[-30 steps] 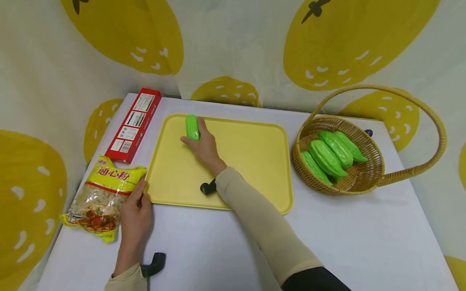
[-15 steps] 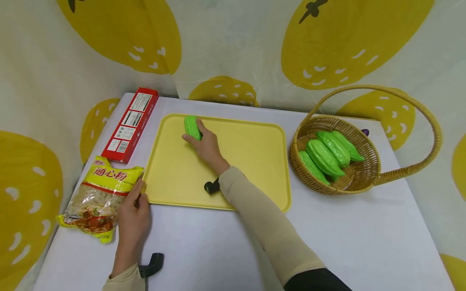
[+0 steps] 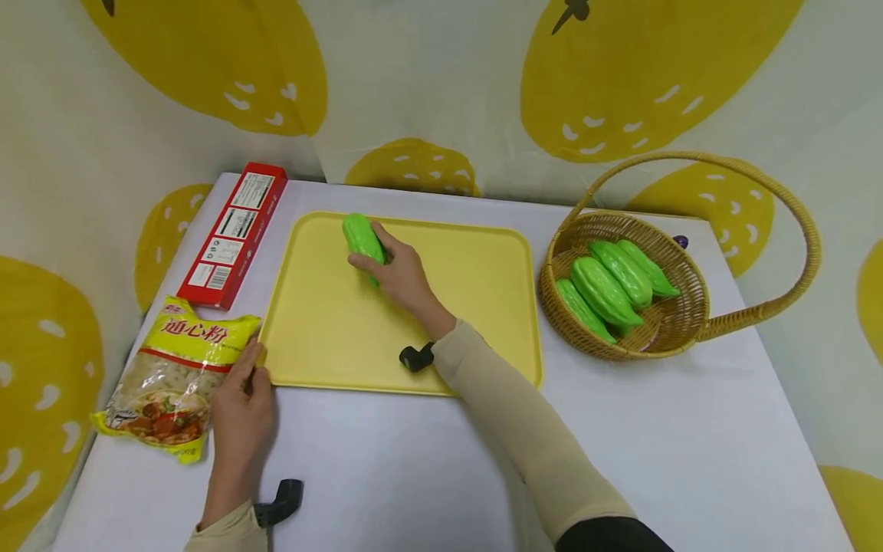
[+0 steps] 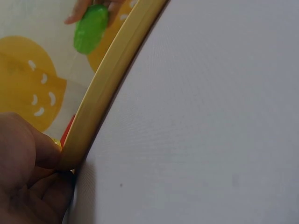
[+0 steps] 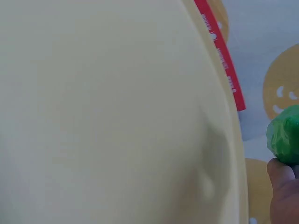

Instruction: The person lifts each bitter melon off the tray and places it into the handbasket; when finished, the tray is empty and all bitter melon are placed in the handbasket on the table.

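Observation:
In the head view my right hand (image 3: 407, 276) grips a green bitter melon (image 3: 362, 239) over the back left part of a yellow tray (image 3: 407, 337), thumb on its near side. The left wrist view shows this bitter melon (image 4: 91, 30) raised above the tray's rim (image 4: 105, 79). At the tray's front left corner, my left hand (image 3: 241, 406) pinches the rim, thumb above and curled fingers below. A wicker basket (image 3: 586, 341) to the right holds several more green bitter melons (image 3: 602, 290).
Left of the tray lie a red box (image 3: 231, 234) and, in front of it, a yellow-and-clear bag of pasta (image 3: 179, 376) beside my left hand. The basket's tall handle (image 3: 803, 230) leans out to the right. Behind it is a small purple thing (image 3: 681, 241).
My right hand has lifted the bitter melon off the tray and drawn it slightly to the right. My left hand stays at the tray corner. The head view has shifted a little.

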Available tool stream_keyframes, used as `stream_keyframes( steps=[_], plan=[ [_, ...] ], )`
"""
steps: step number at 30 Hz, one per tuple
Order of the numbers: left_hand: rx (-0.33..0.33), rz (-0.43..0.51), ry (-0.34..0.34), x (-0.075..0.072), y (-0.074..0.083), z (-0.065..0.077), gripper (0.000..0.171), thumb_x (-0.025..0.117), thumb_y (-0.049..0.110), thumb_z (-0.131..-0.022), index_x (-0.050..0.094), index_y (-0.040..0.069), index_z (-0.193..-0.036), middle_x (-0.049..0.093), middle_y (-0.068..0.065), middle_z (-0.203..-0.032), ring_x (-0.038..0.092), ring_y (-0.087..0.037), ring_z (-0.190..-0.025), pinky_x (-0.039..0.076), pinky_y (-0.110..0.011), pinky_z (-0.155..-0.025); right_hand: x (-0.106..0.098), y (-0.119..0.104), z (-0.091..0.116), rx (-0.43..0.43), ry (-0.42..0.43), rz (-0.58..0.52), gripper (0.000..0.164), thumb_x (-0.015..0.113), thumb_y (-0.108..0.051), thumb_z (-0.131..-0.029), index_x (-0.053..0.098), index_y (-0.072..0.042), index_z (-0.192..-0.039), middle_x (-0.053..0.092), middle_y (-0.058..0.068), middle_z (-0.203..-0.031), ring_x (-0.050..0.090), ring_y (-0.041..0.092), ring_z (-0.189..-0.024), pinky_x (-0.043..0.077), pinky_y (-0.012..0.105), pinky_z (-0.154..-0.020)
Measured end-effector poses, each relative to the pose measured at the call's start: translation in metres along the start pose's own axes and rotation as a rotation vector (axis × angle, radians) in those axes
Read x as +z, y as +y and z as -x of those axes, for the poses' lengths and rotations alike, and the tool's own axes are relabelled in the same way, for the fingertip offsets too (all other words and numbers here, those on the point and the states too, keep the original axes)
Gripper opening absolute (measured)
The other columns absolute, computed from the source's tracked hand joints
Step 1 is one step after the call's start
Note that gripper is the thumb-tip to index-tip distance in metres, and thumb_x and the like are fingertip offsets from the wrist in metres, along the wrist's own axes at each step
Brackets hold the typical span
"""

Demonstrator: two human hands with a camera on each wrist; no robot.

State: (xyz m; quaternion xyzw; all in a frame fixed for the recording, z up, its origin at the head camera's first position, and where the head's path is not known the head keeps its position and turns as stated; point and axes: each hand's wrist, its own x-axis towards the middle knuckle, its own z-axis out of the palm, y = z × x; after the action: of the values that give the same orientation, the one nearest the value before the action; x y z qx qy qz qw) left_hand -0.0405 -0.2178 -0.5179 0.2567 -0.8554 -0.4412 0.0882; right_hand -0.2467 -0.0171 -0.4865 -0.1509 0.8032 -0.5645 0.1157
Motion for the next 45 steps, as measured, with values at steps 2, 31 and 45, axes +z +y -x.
stream_keyframes(
  steps=[2,31,45],
  plan=[
    [-0.002,-0.001,-0.003,-0.001,0.001,0.000,0.046,0.046,0.020,-0.109,0.042,0.025,-0.154,0.041,0.014,-0.160,0.039,-0.008,-0.149,0.039,-0.038,-0.121,-0.006,-0.003,0.006,-0.016,-0.004,-0.037,0.082,0.073,-0.039,-0.094,0.032,-0.017,-0.161,0.053,0.012,-0.152,0.062,0.019,-0.119,0.060,0.029,-0.091],
    [0.001,-0.020,-0.017,-0.002,0.006,0.001,0.047,0.046,0.019,-0.108,0.042,0.022,-0.155,0.041,0.008,-0.161,0.040,-0.013,-0.150,0.039,-0.040,-0.121,-0.146,-0.019,0.094,-0.238,0.140,-0.233,0.070,0.070,-0.015,-0.096,0.037,-0.011,-0.158,0.040,0.009,-0.163,0.055,0.027,-0.136,0.057,0.017,-0.094],
    [-0.013,-0.031,-0.011,-0.003,0.003,0.002,0.046,0.045,0.021,-0.109,0.042,0.025,-0.155,0.041,0.011,-0.160,0.040,-0.011,-0.150,0.039,-0.037,-0.121,-0.213,-0.002,0.142,-0.124,0.272,-0.072,0.066,0.067,-0.001,-0.096,0.042,-0.015,-0.156,0.042,0.014,-0.161,0.056,0.005,-0.128,0.052,0.010,-0.096]
  ],
)
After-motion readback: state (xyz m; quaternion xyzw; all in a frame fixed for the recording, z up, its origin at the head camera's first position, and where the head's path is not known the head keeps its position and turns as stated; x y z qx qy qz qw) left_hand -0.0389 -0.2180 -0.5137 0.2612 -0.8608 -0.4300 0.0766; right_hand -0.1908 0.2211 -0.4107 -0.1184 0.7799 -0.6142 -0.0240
